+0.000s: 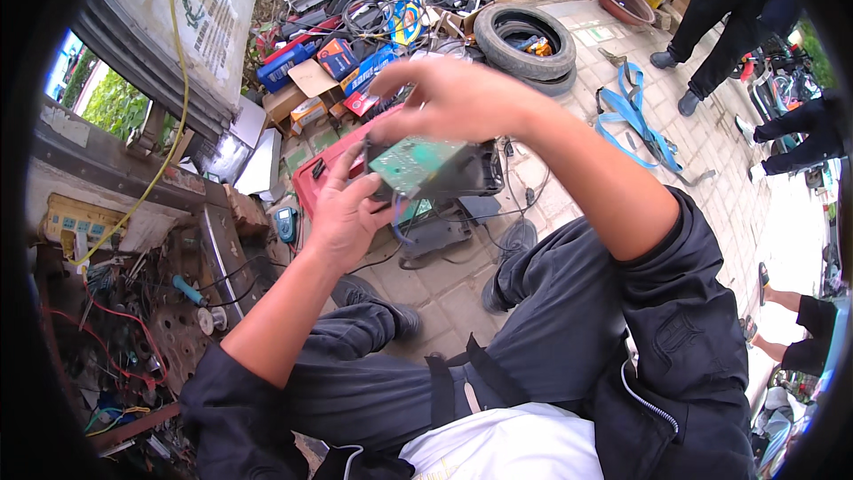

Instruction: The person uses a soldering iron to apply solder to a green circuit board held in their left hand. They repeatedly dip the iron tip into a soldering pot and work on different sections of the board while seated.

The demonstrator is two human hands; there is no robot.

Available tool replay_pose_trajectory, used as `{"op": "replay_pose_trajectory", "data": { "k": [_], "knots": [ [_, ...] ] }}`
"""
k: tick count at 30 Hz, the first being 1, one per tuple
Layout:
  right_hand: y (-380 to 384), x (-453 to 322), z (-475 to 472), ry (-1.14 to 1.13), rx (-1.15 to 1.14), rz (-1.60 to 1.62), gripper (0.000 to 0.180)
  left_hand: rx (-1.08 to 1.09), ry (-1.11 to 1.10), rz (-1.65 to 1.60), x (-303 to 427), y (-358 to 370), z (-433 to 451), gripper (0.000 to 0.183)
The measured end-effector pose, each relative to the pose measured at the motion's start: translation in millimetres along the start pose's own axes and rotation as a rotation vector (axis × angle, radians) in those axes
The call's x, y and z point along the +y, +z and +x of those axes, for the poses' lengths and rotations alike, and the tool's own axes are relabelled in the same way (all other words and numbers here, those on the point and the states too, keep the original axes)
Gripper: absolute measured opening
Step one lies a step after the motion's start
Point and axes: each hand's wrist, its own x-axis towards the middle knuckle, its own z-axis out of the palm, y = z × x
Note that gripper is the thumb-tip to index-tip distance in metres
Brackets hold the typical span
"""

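Before me, my left hand [346,213] grips the left end of a black plastic housing [483,170], with its fingers around the edge. A green circuit board [413,163] shows at the housing, and a blue-grey wire hangs from it. Over the board is my right hand [440,97], blurred, its fingers curled; whether it touches the board or holds anything is unclear. Below lies another black casing [436,237] on the paving, with a second green board [418,210] in it. A red plastic case [306,180] stands behind. To the left sits a teal multimeter [286,223].
Used tyres [526,43] and a heap of boxes, chargers and cables lie ahead. Blue straps [636,117] are on the paving at right, where several people stand. At left are a power strip [83,220], a hanging yellow cord, a blue-handled tool [188,290] and a solder spool [210,321].
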Motion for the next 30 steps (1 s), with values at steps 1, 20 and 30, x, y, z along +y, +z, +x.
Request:
{"op": "replay_pose_trajectory", "data": {
  "k": [1,20,30],
  "knots": [
    [-12,7,-5,-0.039,0.12,0.066,0.048,-0.06,0.041,-0.02,5,-3,-2,0.058],
    [2,39,-37,-0.264,-0.167,-0.012,0.06,-0.137,-0.063,0.243,41,2,-23,0.074],
    [-20,50,-46,0.046,0.022,0.34,0.055,-0.033,-0.052,0.132,40,-2,-22,0.066]
  ]
}}
